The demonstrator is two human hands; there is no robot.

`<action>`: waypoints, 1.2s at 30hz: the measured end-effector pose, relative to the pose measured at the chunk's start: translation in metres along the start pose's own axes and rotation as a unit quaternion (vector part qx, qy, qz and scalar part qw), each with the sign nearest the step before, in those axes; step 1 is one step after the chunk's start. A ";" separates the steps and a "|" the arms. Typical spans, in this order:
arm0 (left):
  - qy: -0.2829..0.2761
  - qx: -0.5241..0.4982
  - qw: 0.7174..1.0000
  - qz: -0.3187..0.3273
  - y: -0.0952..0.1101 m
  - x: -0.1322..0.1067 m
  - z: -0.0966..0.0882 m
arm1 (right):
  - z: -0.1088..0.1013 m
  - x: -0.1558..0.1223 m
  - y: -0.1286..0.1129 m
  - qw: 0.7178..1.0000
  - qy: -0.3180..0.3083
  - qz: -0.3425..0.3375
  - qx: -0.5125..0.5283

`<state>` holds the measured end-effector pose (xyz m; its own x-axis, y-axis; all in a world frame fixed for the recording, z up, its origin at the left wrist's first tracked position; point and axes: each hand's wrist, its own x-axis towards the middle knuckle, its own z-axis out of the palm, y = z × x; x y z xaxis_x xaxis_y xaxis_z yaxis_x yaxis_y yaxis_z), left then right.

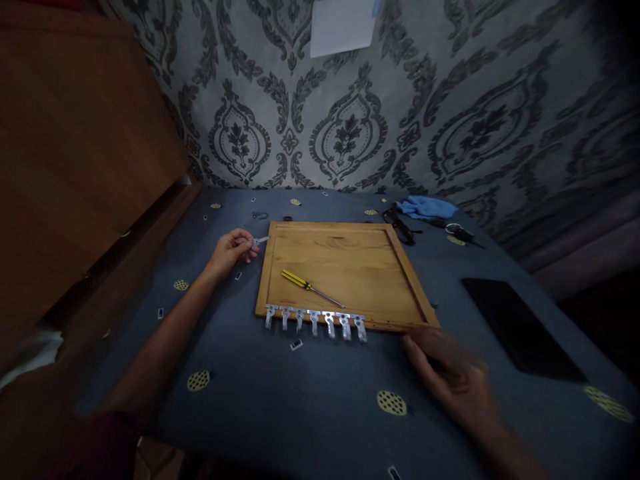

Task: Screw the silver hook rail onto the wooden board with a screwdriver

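Your left hand (235,250), left of the frame's centre, is closed in a pinch on 1 small metal piece (261,240), its thin end pointing at the panel's upper-left edge. Your right hand (453,380), lower right, is half curled and blurred; I can't tell whether it holds anything. The metal piece looks light, stiff and smooth, so grip its broader end. The wooden panel (360,257), mid-frame, seems rigid and moderately heavy: hold its raised side edges, clear of the 7 metal brackets (315,323) along its lower edge; the loose screwdriver (313,289) could roll.
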<state>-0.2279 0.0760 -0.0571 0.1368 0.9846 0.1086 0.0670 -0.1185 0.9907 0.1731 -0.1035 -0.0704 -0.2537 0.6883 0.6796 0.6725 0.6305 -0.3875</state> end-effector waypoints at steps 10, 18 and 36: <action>-0.131 0.003 0.991 -0.024 0.019 -0.018 0.037 | 0.005 -0.005 0.000 1.000 0.003 0.026 -0.003; -0.129 0.000 0.992 -0.018 0.016 -0.021 0.045 | 0.008 -0.010 0.001 0.995 -0.027 0.095 -0.002; -0.152 -0.008 0.988 -0.021 0.026 -0.036 0.075 | 0.086 0.106 -0.018 0.975 -0.124 0.047 0.177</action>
<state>-0.1568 0.0276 -0.0414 0.4243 0.9046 0.0408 0.0635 -0.0747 0.9952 0.0744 -0.0109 -0.0455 -0.3924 0.7867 0.4767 0.4303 0.6150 -0.6607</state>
